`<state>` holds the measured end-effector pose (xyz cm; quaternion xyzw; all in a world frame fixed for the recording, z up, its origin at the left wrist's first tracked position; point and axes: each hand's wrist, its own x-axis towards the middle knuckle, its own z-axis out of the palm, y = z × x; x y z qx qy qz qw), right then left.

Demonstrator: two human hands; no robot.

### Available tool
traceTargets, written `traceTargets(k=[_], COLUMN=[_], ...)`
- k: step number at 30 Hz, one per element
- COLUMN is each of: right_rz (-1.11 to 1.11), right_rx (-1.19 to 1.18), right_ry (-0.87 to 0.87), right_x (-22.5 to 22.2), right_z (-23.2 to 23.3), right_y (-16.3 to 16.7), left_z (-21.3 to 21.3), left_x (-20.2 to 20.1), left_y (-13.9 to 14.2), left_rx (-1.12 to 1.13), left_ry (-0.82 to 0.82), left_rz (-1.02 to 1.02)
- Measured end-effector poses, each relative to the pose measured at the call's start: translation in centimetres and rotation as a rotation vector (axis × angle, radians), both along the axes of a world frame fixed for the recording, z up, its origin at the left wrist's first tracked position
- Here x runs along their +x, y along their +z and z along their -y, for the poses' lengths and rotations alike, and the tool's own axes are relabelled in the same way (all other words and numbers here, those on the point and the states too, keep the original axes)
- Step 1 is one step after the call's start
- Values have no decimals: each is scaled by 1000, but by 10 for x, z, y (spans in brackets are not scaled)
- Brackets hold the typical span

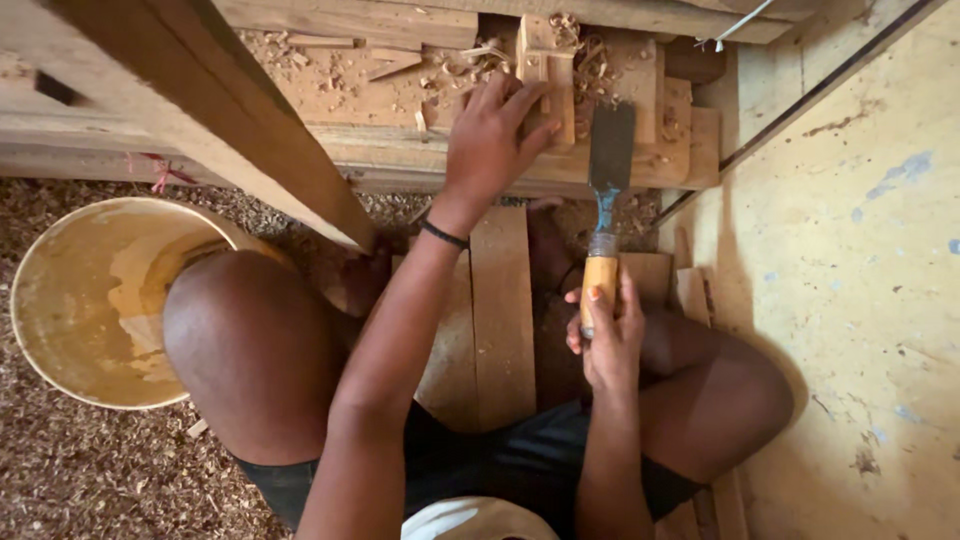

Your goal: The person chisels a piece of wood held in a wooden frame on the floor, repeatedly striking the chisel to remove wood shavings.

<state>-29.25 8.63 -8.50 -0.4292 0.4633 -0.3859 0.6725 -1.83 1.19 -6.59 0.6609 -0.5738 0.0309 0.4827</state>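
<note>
Left hand (492, 140) lies flat, fingers spread, pressing a small wood block (545, 75) on the worktop (380, 150). Right hand (610, 335) grips the chisel (607, 215) by its orange handle, blade just beside the block. Shavings (455, 70) suggest cutting is partway done. Block pale, rough, notched. Bucket (75, 300) sits left.
</note>
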Motion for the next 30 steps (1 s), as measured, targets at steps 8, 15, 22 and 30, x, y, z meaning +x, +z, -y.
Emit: traceTargets(k=[8, 15, 22, 30], right_rz=[20, -70, -135, -202], right_rx=[-34, -50, -71, -162], right_ry=[-69, -68, -38, -53], right_x=[-1, 1, -2, -3], right_z=[0, -1, -2, -10], right_y=[-8, -1, 2, 23], left_z=[2, -3, 0, 7], left_x=[3, 10, 9, 8], left_y=[-2, -5, -6, -2], left_rx=[-46, 8, 14, 91], left_ry=[-16, -33, 69, 108], left_rz=[48, 14, 88, -28])
